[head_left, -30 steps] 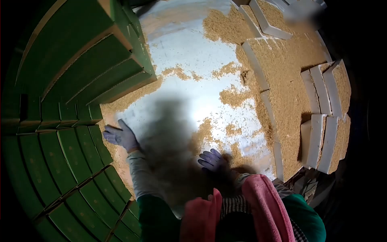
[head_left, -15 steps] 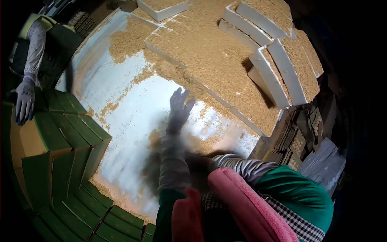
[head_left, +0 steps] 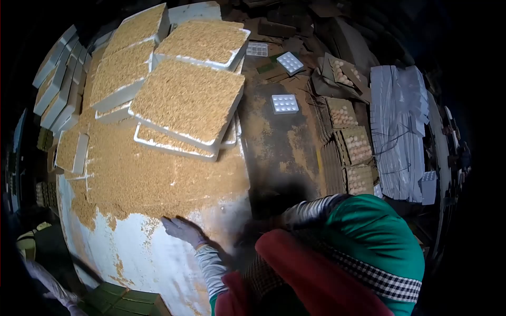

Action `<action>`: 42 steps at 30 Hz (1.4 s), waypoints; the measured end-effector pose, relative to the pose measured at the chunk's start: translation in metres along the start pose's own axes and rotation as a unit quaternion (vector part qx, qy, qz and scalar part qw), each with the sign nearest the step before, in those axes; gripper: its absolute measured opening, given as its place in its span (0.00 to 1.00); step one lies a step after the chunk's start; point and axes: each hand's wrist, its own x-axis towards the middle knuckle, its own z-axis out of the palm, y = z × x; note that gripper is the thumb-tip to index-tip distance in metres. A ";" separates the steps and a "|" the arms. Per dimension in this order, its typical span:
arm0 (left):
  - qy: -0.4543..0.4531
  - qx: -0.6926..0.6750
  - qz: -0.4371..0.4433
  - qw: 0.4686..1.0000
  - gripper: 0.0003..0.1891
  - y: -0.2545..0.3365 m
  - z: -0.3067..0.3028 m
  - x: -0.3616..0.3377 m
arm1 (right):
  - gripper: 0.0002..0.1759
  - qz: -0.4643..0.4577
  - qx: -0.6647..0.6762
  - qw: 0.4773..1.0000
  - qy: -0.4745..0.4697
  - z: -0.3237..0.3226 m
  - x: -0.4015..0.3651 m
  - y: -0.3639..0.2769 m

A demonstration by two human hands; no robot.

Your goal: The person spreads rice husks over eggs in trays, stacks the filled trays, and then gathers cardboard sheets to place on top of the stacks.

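Note:
My left hand (head_left: 182, 231), in a pale glove, reaches over the white tabletop (head_left: 142, 263) with its fingers stretched out and nothing held. Its fingertips are right at the near edge of a wide layer of tan husk-like bedding (head_left: 147, 181). Lower right, the striped sleeve (head_left: 311, 210) of my right arm runs into deep shadow, and my right hand (head_left: 258, 225) is too dark to make out. Beyond the left hand, white foam boxes (head_left: 226, 131) filled level with the same bedding are stacked askew on the layer.
More foam boxes (head_left: 58, 79) stand at the far left. Egg trays (head_left: 356, 145) and plastic-wrapped white bundles (head_left: 398, 131) line the right side. White trays (head_left: 285, 104) lie on the floor. Another person's sleeved arm (head_left: 50, 282) shows lower left, near green cartons (head_left: 124, 300).
My view has swung to the right, bringing the box stacks and egg trays into sight. My left hand now lies at the bedding's edge, with its fingers closer together than before.

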 end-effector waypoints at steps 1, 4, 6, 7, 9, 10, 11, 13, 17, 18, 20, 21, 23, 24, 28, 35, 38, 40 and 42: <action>-0.008 -0.097 -0.001 0.995 0.29 0.029 0.023 -0.008 | 0.11 0.029 -0.021 0.999 0.030 -0.020 -0.033 -0.009; -0.007 -0.039 -0.015 0.999 0.31 0.071 0.055 -0.040 | 0.11 0.149 -0.100 0.971 0.158 -0.082 -0.149 -0.028; -0.071 -0.021 -0.018 0.997 0.33 0.084 0.044 -0.062 | 0.11 0.243 -0.154 0.922 0.258 -0.120 -0.226 -0.028; -0.093 0.006 -0.034 0.995 0.33 0.110 0.032 -0.073 | 0.11 0.286 -0.177 0.891 0.306 -0.137 -0.261 -0.023; -0.095 0.061 0.027 0.993 0.32 0.065 0.033 -0.080 | 0.12 0.346 -0.210 0.831 0.381 -0.174 -0.316 -0.007; -0.108 0.145 0.042 0.983 0.33 0.046 0.025 -0.082 | 0.12 0.362 -0.221 0.808 0.409 -0.190 -0.329 0.008; -0.093 0.223 0.051 0.969 0.33 0.026 0.021 -0.090 | 0.13 0.383 -0.198 0.800 0.417 -0.203 -0.343 0.016; -0.065 0.336 0.060 0.938 0.28 -0.005 0.017 -0.107 | 0.15 0.395 -0.158 0.805 0.414 -0.232 -0.355 0.034; -0.191 0.290 -0.050 0.936 0.25 0.053 0.053 -0.151 | 0.22 0.381 -0.062 0.841 0.379 -0.294 -0.349 0.068; -0.231 0.253 -0.063 0.937 0.25 0.075 0.068 -0.152 | 0.24 0.373 -0.025 0.851 0.368 -0.311 -0.339 0.079; -0.302 0.168 -0.084 0.935 0.23 0.121 0.101 -0.144 | 0.27 0.306 0.115 0.879 0.347 -0.343 -0.323 0.112; -0.332 0.124 -0.097 0.930 0.23 0.146 0.122 -0.137 | 0.27 0.306 0.121 0.879 0.346 -0.360 -0.315 0.129; -0.385 0.046 -0.113 0.915 0.22 0.191 0.174 -0.117 | 0.26 0.352 -0.031 0.908 0.225 -0.408 -0.296 0.165; -0.406 0.014 -0.115 0.906 0.21 0.209 0.205 -0.102 | 0.26 0.378 -0.029 0.902 0.206 -0.427 -0.292 0.188; -0.398 -0.040 0.038 0.916 0.15 0.373 0.301 -0.022 | 0.25 0.282 0.163 0.811 0.485 -0.439 -0.331 0.366; -0.496 0.009 0.170 0.851 0.14 0.450 0.521 0.102 | 0.25 0.529 -0.009 0.706 0.471 -0.608 -0.415 0.226; -0.519 0.090 0.295 0.797 0.14 0.504 0.571 0.127 | 0.28 0.553 0.044 0.624 0.551 -0.671 -0.426 0.225; -0.571 -0.002 0.298 0.765 0.13 0.490 0.625 0.153 | 0.30 0.557 0.067 0.600 0.571 -0.695 -0.432 0.245; -0.535 0.191 0.423 0.707 0.14 0.510 0.662 0.178 | 0.29 0.582 0.038 0.622 0.521 -0.730 -0.442 0.278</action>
